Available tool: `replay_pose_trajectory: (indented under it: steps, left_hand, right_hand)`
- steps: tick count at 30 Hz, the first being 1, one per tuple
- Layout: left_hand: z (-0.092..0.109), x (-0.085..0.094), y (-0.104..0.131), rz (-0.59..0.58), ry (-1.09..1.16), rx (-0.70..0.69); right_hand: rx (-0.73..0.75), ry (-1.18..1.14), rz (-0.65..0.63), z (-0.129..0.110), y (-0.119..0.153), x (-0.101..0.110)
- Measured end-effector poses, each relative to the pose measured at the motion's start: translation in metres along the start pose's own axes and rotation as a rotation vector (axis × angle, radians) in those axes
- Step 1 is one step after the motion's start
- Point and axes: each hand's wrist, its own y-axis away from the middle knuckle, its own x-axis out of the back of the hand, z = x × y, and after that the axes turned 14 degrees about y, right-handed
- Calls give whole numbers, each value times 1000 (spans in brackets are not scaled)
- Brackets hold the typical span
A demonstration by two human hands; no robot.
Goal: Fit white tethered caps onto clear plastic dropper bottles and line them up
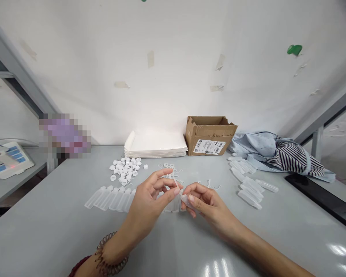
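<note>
In my right hand (209, 202) a small translucent plastic bottle (187, 201) is pinched between thumb and fingers, its neck towards my left hand. My left hand (154, 196) grips a thin white strap (176, 181) between thumb and fingers at the bottle's neck. Whether the strap's ring is around the neck I cannot tell. A row of similar translucent bottles (119, 200) lies to the left and continues partly hidden behind my hands. Loose white ring straps (168, 166) lie beyond my fingers, with several more (212, 185) to the right.
White caps (125, 168) lie in a loose pile at the left. More translucent bottles (250, 192) lie at the right, near a black phone-like slab (320, 198) and folded cloth (276, 154). A stack of white sheets (157, 144) and an open cardboard box (209, 136) stand against the wall.
</note>
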Motion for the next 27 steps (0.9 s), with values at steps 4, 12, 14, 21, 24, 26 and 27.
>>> replay_pose_trajectory:
  steps: [4,12,14,21,24,26,27]
  left_hand:
    - [0,-1,0,72,-20,-20]
    - [-2,-1,3,169,-80,-78]
    - [-2,0,4,154,-96,-92]
    - [-5,0,2,90,-99,-242]
    - [-6,0,2,84,-96,-261]
    - [-6,0,3,83,-93,-246]
    - [-5,-1,3,86,-92,-240]
  right_hand:
    - [0,24,2,-1,0,0]
    - [-25,50,-7,-1,-2,-1]
    - [-26,53,-10,-1,-2,-2]
    - [-28,54,-26,-3,-2,-2]
    - [-27,52,-26,-3,-1,-3]
    - [-34,47,-23,-3,0,-3]
    - [-38,42,-22,-3,0,-4]
